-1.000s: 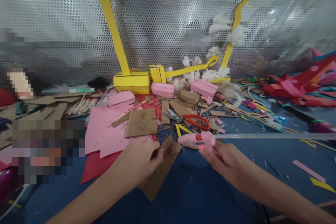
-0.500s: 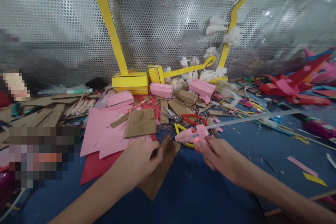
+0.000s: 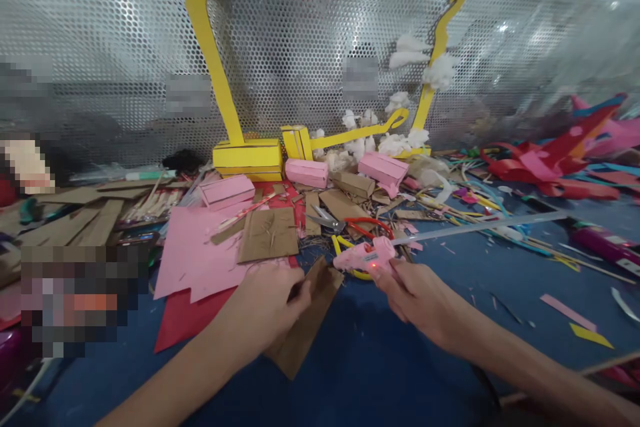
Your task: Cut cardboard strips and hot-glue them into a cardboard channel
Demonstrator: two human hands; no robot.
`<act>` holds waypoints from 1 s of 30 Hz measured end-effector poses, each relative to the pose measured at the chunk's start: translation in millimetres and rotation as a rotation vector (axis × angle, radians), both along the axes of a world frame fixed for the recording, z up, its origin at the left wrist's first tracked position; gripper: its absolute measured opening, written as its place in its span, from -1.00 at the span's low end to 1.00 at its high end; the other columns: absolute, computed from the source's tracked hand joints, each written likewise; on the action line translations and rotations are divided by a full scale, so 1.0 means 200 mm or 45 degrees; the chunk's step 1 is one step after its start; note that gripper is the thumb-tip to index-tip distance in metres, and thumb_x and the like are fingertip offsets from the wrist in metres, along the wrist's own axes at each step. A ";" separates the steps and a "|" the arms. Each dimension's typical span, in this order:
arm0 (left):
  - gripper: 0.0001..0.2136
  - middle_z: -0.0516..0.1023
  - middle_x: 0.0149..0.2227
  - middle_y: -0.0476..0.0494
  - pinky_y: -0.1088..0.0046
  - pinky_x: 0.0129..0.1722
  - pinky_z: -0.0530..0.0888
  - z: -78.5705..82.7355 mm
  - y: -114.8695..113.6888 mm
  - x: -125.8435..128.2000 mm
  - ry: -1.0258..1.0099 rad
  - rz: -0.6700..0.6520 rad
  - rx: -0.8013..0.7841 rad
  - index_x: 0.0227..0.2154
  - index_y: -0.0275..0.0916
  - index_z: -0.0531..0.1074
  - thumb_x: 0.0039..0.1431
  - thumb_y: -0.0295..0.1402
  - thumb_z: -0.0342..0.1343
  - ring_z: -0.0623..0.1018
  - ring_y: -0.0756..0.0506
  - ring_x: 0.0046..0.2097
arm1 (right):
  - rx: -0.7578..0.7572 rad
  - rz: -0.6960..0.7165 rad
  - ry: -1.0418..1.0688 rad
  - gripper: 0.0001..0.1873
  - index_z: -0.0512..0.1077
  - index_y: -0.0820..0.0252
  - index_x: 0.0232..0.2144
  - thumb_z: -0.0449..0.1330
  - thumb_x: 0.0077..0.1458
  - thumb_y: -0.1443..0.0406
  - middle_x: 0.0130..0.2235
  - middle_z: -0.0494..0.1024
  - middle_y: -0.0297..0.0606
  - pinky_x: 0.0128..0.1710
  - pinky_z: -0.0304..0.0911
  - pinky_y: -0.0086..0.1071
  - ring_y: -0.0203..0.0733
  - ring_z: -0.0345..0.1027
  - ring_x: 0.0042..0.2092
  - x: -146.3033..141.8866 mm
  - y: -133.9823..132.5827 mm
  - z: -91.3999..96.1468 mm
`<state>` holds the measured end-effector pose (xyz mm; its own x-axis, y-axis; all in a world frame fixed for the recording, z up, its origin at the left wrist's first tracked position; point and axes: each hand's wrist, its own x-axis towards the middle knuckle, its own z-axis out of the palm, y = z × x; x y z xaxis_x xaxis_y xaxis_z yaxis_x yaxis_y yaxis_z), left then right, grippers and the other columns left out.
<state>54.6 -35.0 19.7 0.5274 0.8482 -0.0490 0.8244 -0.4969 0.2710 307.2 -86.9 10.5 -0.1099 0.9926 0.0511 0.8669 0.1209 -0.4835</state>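
Note:
My right hand (image 3: pixel 417 293) is wrapped round the handle of a pink glue gun (image 3: pixel 367 256), which shows a small red light. A long clear glue stick (image 3: pixel 480 225) sticks out of its back end toward the right. The gun's nozzle is at the far end of a folded brown cardboard piece (image 3: pixel 310 313); whether they touch I cannot tell. With fingers curled, my left hand (image 3: pixel 275 303) grips that cardboard by its left edge. Just beyond the gun lie scissors (image 3: pixel 367 227) with red handles and a yellow-handled tool (image 3: pixel 340 243), partly hidden by the gun.
Pink sheets (image 3: pixel 200 253) and a brown cardboard square (image 3: pixel 269 235) lie left of centre. Behind them stand pink boxes (image 3: pixel 227 191) and a yellow box with a tall strip (image 3: pixel 247 159), before a perforated metal panel (image 3: pixel 310 33). Paper scraps and red-pink strips (image 3: pixel 550 160) lie right.
The view has shifted very slightly. Both hands, the glue gun and the cardboard keep nearly the same positions.

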 end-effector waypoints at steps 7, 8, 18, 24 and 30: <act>-0.71 0.53 -0.50 -0.11 0.38 -0.47 0.07 0.00 0.00 0.00 -0.015 0.001 -0.006 -0.52 -0.21 0.39 0.33 -0.36 -0.06 0.50 -0.10 -0.45 | 0.001 0.030 0.015 -0.43 0.25 0.07 -0.58 -0.13 0.45 0.02 -0.64 0.37 -0.36 -0.53 0.13 -0.35 -0.23 0.30 -0.59 0.00 -0.02 -0.01; -0.70 0.53 -0.50 -0.11 0.38 -0.47 0.07 0.00 0.00 0.00 -0.028 -0.003 -0.003 -0.52 -0.21 0.39 0.34 -0.36 -0.06 0.51 -0.10 -0.45 | 0.018 0.052 0.024 -0.43 0.29 0.07 -0.57 -0.12 0.45 0.02 -0.64 0.37 -0.36 -0.53 0.13 -0.35 -0.23 0.30 -0.59 0.00 -0.02 -0.01; -0.71 0.58 -0.47 -0.13 0.37 -0.46 0.09 -0.02 0.00 -0.01 -0.026 -0.016 0.006 -0.50 -0.21 0.43 0.34 -0.35 -0.05 0.54 -0.12 -0.41 | 0.012 0.069 0.032 -0.43 0.31 0.07 -0.56 -0.12 0.44 0.01 -0.64 0.39 -0.35 -0.52 0.15 -0.34 -0.23 0.30 -0.58 0.02 -0.03 -0.03; -0.70 0.56 -0.49 -0.13 0.36 -0.47 0.07 -0.02 0.01 -0.01 -0.026 -0.019 0.027 -0.50 -0.21 0.43 0.34 -0.35 -0.06 0.51 -0.12 -0.44 | 0.071 0.045 -0.098 -0.42 0.35 0.11 -0.54 -0.16 0.46 0.06 -0.59 0.40 -0.31 -0.52 0.07 -0.33 -0.22 0.29 -0.56 0.00 -0.02 -0.01; -0.71 0.57 -0.48 -0.12 0.36 -0.46 0.07 -0.04 0.01 -0.01 -0.045 -0.017 0.033 -0.50 -0.20 0.42 0.34 -0.34 -0.06 0.52 -0.12 -0.44 | 0.368 0.431 -0.299 -0.48 0.57 0.17 -0.14 -0.16 0.46 0.12 -0.36 0.55 -0.17 -0.44 0.14 -0.32 -0.13 0.38 -0.41 0.03 -0.11 -0.07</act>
<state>52.5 -32.7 11.6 0.5399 0.8417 -0.0083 0.8076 -0.5152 0.2869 312.4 -109.8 -3.0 -0.4649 0.8481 0.2542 0.8374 0.5144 -0.1849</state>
